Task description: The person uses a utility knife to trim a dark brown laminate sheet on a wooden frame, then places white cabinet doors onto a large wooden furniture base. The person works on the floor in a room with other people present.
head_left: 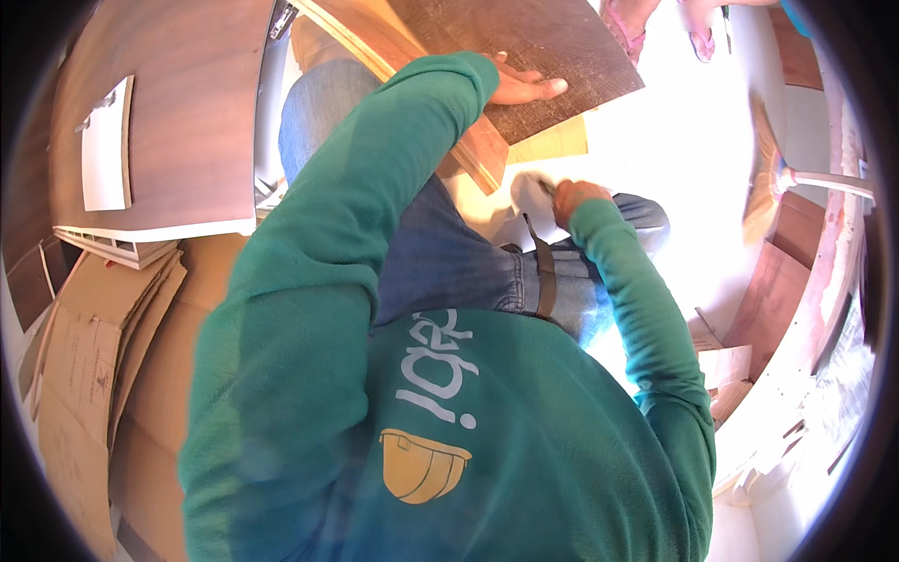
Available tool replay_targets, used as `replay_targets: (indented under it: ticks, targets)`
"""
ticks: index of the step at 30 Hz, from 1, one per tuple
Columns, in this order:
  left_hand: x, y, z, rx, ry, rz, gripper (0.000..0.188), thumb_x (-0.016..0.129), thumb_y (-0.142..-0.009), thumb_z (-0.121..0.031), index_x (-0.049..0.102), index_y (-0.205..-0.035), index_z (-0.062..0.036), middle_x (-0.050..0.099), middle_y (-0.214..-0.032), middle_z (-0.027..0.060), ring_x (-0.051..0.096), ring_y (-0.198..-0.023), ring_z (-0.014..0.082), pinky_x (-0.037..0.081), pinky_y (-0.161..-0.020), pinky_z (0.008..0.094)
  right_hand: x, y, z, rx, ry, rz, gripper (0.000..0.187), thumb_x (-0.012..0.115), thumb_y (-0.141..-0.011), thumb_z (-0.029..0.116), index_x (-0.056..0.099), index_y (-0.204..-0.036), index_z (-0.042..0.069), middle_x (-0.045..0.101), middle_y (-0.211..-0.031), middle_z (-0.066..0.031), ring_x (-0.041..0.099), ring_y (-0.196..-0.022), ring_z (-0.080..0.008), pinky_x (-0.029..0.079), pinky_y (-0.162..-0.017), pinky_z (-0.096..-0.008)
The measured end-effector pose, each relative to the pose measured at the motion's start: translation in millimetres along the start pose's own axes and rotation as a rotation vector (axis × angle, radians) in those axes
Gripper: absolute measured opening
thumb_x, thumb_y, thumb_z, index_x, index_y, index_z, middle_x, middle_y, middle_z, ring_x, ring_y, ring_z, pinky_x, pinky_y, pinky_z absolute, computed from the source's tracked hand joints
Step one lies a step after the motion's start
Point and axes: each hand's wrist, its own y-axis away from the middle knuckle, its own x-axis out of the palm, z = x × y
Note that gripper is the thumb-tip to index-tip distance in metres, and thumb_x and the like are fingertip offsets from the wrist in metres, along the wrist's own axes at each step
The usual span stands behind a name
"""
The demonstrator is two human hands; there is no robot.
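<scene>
My left hand (526, 86) lies with its fingers stretched out on a dark brown wooden board (552, 47). Along the board's left side runs a lighter wooden strip (482, 155), its end pointing down toward my lap. My right hand (579, 199) is closed near my right knee, below the board. Beside its fingers is a small dark piece and a blurred greyish shape; what the fist grips cannot be made out. A dark strap (545, 276) crosses my jeans (449, 253) close to the right forearm.
Left stands a large brown panel (178, 103) with a white pad (105, 150) on it. Folded cardboard (84, 337) lies below. A broom (766, 178) is at the right, near brown boards (773, 290). Another person's feet (633, 21) stand beyond the board. The floor is glaringly bright.
</scene>
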Motion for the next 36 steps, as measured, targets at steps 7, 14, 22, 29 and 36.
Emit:
replay_targets:
  ticks: [7,14,22,29,36]
  targets:
    - [-4,2,0,-0.030,0.035,0.007,0.125,0.010,-0.069,-0.105,0.020,-0.165,-0.0254,0.014,-0.171,0.0158,0.006,-0.159,0.0311,0.010,-0.128,0.0574,-46,71,-14,0.001,-0.140,-0.203,0.034,0.055,-0.101,0.031,0.062,-0.105,-0.002,0.072,-0.090,-0.0263,0.071,-0.089,-0.0432,0.056,-0.082,-0.0526]
    - [-13,2,6,-0.063,0.016,-0.132,0.101,0.031,-0.089,-0.089,0.046,-0.155,-0.0136,0.052,-0.151,0.0212,0.045,-0.142,0.0404,0.037,-0.117,0.0526,-15,56,-11,0.029,-0.437,-0.487,0.033,0.057,-0.102,0.033,0.056,-0.103,0.000,0.067,-0.079,-0.0308,0.066,-0.079,-0.0519,0.050,-0.071,-0.0600]
    - [-90,114,-1,-0.204,0.183,-1.067,0.036,0.062,-0.096,-0.041,0.075,-0.108,-0.0097,0.071,-0.110,0.0200,0.065,-0.105,0.0415,0.051,-0.091,0.0502,15,39,-7,-0.145,-0.965,-0.843,0.049,0.049,-0.103,0.011,0.046,-0.151,0.008,0.071,-0.101,-0.0198,0.070,-0.078,-0.0267,0.056,-0.078,-0.0375]
    - [-64,138,99,-0.745,0.039,-0.697,0.048,0.056,-0.098,-0.046,0.073,-0.119,-0.0075,0.071,-0.123,0.0168,0.064,-0.118,0.0395,0.049,-0.103,0.0462,9,-6,5,-0.153,-0.947,-0.863,0.045,0.046,-0.104,0.012,0.049,-0.149,0.007,0.060,-0.138,-0.0271,0.060,-0.125,-0.0413,0.046,-0.107,-0.0430]
    - [-86,141,39,-0.780,0.071,-0.621,0.062,0.056,-0.099,-0.035,0.050,-0.140,0.0115,0.066,-0.122,0.0327,0.067,-0.115,0.0396,0.051,-0.103,0.0464,-12,-26,5,-0.115,-1.101,-0.945,0.049,0.053,-0.100,0.017,0.051,-0.147,0.002,0.063,-0.122,-0.0195,0.058,-0.113,-0.0292,0.046,-0.098,-0.0367]
